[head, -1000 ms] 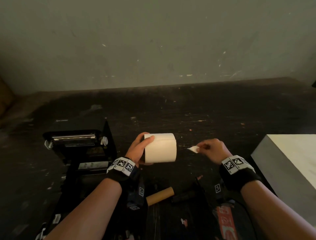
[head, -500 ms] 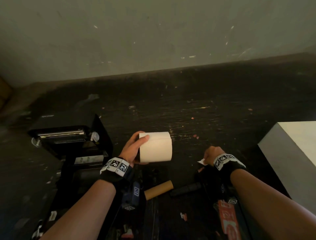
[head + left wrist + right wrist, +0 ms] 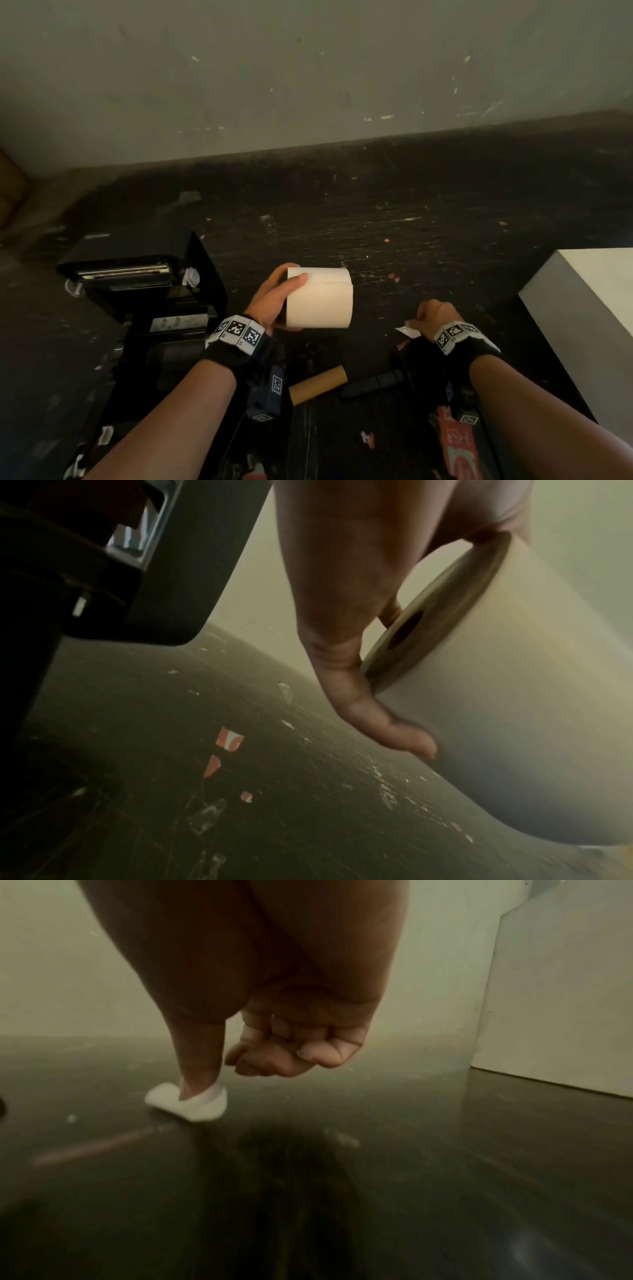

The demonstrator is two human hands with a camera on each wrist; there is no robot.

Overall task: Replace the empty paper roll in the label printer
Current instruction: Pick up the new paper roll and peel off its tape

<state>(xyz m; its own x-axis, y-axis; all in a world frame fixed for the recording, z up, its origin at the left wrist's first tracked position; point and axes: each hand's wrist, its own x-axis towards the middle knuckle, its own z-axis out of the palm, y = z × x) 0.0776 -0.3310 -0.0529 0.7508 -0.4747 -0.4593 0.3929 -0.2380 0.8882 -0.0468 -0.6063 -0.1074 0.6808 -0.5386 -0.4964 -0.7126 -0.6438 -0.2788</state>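
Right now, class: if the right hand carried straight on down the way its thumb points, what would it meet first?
Probably the dark table. The right hand pinches a white scrap just above it; whether the scrap already touches is unclear.

new roll: full white paper cylinder point(image 3: 320, 297), lying sideways in my left hand point(image 3: 270, 301)
empty roll: brown cardboard tube point(image 3: 318, 384), lying on the table
printer: black box point(image 3: 144, 284), lid open

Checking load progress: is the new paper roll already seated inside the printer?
No, the left hand holds the paper roll above the table, beside the printer.
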